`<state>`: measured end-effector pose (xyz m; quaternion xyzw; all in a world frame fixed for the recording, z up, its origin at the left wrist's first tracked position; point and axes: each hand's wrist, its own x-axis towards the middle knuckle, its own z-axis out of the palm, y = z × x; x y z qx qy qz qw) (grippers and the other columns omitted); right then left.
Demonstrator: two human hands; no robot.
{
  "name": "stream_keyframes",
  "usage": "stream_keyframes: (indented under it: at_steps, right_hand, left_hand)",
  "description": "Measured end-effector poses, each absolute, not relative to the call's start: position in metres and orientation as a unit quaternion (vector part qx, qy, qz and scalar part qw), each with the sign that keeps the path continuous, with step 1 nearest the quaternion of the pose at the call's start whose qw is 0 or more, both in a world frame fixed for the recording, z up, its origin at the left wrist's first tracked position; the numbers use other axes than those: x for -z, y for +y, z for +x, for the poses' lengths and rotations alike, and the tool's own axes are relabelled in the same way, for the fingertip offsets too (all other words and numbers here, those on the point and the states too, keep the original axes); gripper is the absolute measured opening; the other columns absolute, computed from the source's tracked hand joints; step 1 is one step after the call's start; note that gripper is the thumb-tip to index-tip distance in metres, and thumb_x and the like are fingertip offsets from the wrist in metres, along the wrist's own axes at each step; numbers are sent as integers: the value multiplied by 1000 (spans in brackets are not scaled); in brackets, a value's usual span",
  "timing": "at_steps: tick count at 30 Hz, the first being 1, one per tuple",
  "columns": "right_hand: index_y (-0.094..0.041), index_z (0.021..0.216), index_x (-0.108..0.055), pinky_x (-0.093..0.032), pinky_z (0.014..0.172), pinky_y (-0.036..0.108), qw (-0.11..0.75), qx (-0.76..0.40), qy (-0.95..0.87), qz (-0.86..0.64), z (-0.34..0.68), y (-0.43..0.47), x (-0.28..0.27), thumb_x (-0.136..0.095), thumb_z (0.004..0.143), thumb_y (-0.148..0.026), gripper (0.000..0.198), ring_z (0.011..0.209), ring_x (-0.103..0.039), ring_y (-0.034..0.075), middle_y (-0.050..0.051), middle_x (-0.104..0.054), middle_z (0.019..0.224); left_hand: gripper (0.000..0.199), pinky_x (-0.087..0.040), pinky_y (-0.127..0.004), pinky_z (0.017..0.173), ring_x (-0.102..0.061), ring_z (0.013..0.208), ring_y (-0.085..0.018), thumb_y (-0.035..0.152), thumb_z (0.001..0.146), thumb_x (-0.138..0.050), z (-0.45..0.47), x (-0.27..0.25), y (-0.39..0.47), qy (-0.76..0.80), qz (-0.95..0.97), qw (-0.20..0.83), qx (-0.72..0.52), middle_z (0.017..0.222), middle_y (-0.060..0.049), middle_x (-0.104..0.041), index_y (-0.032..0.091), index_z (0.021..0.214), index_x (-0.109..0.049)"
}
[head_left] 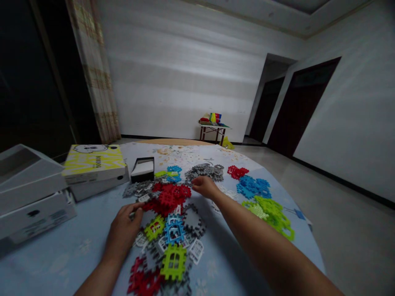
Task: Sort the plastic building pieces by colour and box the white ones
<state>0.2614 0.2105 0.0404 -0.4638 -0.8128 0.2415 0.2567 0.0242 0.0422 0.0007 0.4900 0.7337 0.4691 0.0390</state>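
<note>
Plainly, red pieces (169, 195) are lying on the desk (84, 220) between the left hand (124, 224) and the right hand (205, 186), which is partly hiding a gray pile (204, 169). Whether either grip is clamping anything, I cannot tell; a white box (43, 220) is running off-frame.

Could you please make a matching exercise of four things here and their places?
1 Left hand
2 Right hand
3 Black box
4 Green pile

A Beside the yellow box
B At the right end of the big red heap
C On the right side of the table
D At the left end of the big red heap

Pairs: 1D; 2B; 3A; 4C
</note>
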Motion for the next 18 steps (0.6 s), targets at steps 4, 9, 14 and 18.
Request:
stream_keyframes:
  at_steps: [4,9,14,18]
  right_hand:
    - [-21,86,-71,-42,67,23,190,-194,-851,-449,247,190,-33,-65,68,-22,19,77,-62,16,2,-70,80]
    - [-21,84,-71,-41,69,25,155,-144,-857,-470,238,184,-27,-60,69,-22,19,85,-62,20,5,-71,88]
    - [-24,84,-71,-40,69,24,150,-125,-850,-490,238,182,-28,-58,73,-24,17,85,-62,18,3,-71,89]
    - [-24,86,-72,-39,66,23,205,-136,-845,-474,250,183,-38,-57,75,-27,19,79,-62,16,1,-70,83]
  left_hand:
    - [38,-49,-32,80,-61,90,-22,44,72,-45,25,-2,42,737,485,31,-469,96,-7,-65,19,89,-68]
    - [41,-49,-32,79,-61,89,-22,45,72,-44,23,1,43,741,488,37,-459,98,-8,-64,18,92,-68]
    - [41,-48,-34,79,-60,90,-23,46,73,-45,16,7,47,744,493,34,-449,99,-8,-64,19,93,-67]
    - [41,-48,-34,79,-60,93,-24,46,73,-44,12,9,49,747,497,34,-441,100,-9,-64,19,93,-67]
